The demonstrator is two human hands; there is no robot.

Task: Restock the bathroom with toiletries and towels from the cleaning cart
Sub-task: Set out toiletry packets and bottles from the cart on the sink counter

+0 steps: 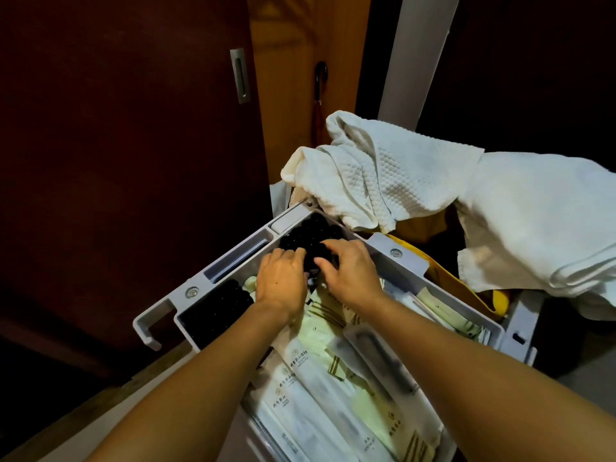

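Dim doorway, grey cart tray [405,271] below you: the dark-capped bottles [308,235] cluster in its far corner. Your left hand [281,281] and right hand [350,271] curl onto them together, equally near; the grip itself is hidden.

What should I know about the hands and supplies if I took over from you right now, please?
Left hand and right hand: both curled around small black round-capped bottles in the far corner of the grey plastic cart tray.
White wrapped toiletry packets fill the tray's near section.
White waffle-weave towels are draped over the cart behind.
Done: nothing visibly taken out yet.
Left: lift the bottles, packets and towels; carry them to the bathroom.
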